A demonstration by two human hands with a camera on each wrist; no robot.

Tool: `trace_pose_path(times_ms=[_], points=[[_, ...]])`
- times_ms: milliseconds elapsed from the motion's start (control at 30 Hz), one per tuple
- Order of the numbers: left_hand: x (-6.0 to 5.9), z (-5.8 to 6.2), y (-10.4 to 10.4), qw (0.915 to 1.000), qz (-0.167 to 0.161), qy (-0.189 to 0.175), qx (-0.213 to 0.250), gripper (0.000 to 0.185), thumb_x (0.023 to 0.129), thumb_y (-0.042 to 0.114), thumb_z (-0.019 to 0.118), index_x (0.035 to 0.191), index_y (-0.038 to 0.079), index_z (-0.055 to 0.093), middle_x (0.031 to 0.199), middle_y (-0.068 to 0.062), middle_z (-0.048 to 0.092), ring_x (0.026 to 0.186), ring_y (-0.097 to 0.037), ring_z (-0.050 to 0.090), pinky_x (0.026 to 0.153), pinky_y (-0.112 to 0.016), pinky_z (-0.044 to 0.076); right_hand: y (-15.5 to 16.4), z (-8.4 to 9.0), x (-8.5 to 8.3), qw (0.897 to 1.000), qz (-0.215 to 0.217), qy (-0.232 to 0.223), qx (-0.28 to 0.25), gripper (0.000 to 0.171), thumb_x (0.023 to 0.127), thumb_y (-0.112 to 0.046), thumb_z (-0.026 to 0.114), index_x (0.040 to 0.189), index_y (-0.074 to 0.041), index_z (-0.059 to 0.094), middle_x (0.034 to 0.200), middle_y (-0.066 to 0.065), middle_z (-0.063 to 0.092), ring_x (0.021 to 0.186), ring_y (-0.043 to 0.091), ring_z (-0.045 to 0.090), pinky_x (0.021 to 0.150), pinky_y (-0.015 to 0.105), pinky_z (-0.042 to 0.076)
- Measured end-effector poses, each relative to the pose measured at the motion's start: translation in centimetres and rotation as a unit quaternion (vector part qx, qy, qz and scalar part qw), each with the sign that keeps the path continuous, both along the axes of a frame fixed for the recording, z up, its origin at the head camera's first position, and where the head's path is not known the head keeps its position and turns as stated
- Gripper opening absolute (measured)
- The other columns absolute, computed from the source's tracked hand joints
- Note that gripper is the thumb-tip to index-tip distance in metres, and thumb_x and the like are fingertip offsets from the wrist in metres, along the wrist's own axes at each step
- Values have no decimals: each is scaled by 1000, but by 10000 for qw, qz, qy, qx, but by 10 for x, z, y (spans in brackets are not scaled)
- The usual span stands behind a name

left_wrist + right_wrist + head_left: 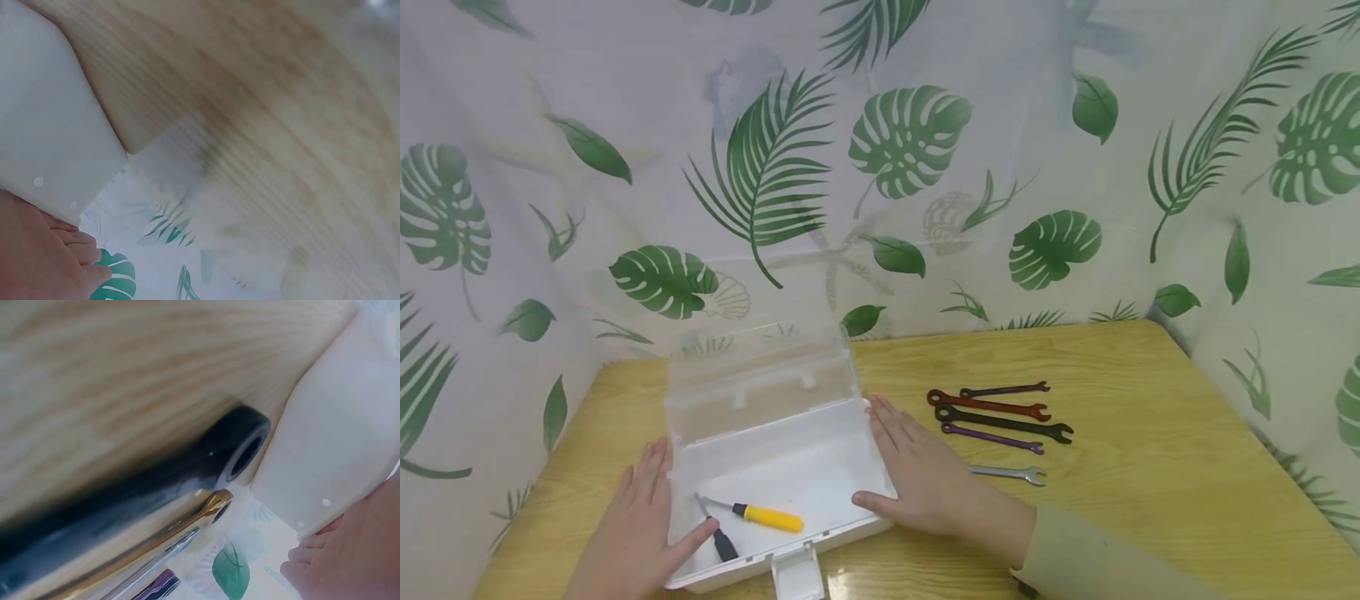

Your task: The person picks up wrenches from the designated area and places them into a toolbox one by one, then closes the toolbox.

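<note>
A white toolbox [808, 533] stands on the table with its clear lid [763, 392] raised at the back. Inside lie a yellow-handled screwdriver [772, 518] and a black-handled screwdriver [724, 543], their tips close together. Along the box's left side rests my left hand [636, 521], fingers straight and thumb reaching over the rim. My right hand [917, 471] lies along the opposite side the same way, its thumb over the rim. Both wrist views show fingers of the left hand [44, 250] and the right hand [356, 544] against the white outer walls.
Right of the box lie several wrenches: a small dark one [1004, 389], a red one [992, 404], a black one [1003, 421], a purple one [992, 437] and a silver one [1011, 472], partly behind my right hand. A leaf-patterned curtain [985, 50] surrounds the wooden table [1150, 467].
</note>
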State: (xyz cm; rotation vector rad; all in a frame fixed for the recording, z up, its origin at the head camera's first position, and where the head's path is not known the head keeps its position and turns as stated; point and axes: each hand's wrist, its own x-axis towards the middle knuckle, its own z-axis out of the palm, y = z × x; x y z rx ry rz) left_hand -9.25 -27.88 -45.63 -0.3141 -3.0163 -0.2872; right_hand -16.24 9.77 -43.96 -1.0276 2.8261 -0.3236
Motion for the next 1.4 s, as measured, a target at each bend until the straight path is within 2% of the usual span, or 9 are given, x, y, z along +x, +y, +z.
trace_pose_path(times_ms=[100,133,233,333,500,567,767,1033,1400], points=[[-5,1,0,9999,-80,34,-121,109,96,63,66,155,-21,31,171,-35,22,158,-53,26,135,-43,-8,0,-1,3,9999,-104,26,-15,100,104,-67,47,167,5,19,179,21,7,167,35,10,136,50,22],[-8,2,0,9998,-99,-5,-160,109,96,64,66,156,-21,31,171,-35,22,158,-53,26,135,-46,-6,0,-2,4,9999,-138,57,-19,100,104,-67,47,166,6,20,178,21,8,167,35,11,136,50,22],[-15,6,0,9993,-130,-150,-327,110,96,66,65,156,-20,32,171,-35,23,158,-53,26,133,-62,16,-1,-2,6,9996,-249,146,-49,99,104,-67,49,166,6,23,178,22,10,167,36,13,136,51,23],[-22,9,1,9986,-186,-270,-409,112,95,67,64,158,-19,28,171,-35,23,158,-53,27,128,-68,27,-1,-2,9,9992,-356,175,-59,100,103,-67,49,165,7,25,178,23,11,167,37,14,136,51,23],[-31,10,2,9981,-371,-222,-439,111,97,65,64,160,-18,25,171,-35,22,159,-52,26,136,-47,-3,1,-2,13,9986,-508,135,-110,101,103,-67,49,165,8,23,177,24,11,166,39,14,136,52,22],[-34,10,2,9978,-441,-162,-460,110,97,64,64,160,-17,26,172,-34,23,159,-51,26,135,-41,-7,3,-1,14,9983,-554,116,-165,101,103,-66,51,165,9,23,177,25,11,166,39,15,136,53,22],[-44,10,6,9961,-659,19,-579,107,96,65,64,156,-17,35,171,-30,27,159,-48,29,131,-61,28,9,0,18,9973,-668,119,-286,98,103,-62,54,163,10,26,176,26,14,166,41,15,135,55,24],[-56,11,13,9938,-871,145,-670,105,96,66,63,153,-19,40,170,-32,30,158,-49,31,128,-64,33,18,-3,18,9963,-791,268,-204,98,104,-64,52,164,9,26,177,24,12,166,40,14,135,55,24],[-53,10,19,9944,-890,41,-564,105,97,64,62,156,-18,35,170,-32,28,158,-50,29,128,-65,31,26,-8,19,9961,-794,321,-190,97,104,-64,51,164,9,25,177,23,9,167,37,10,135,54,23]])
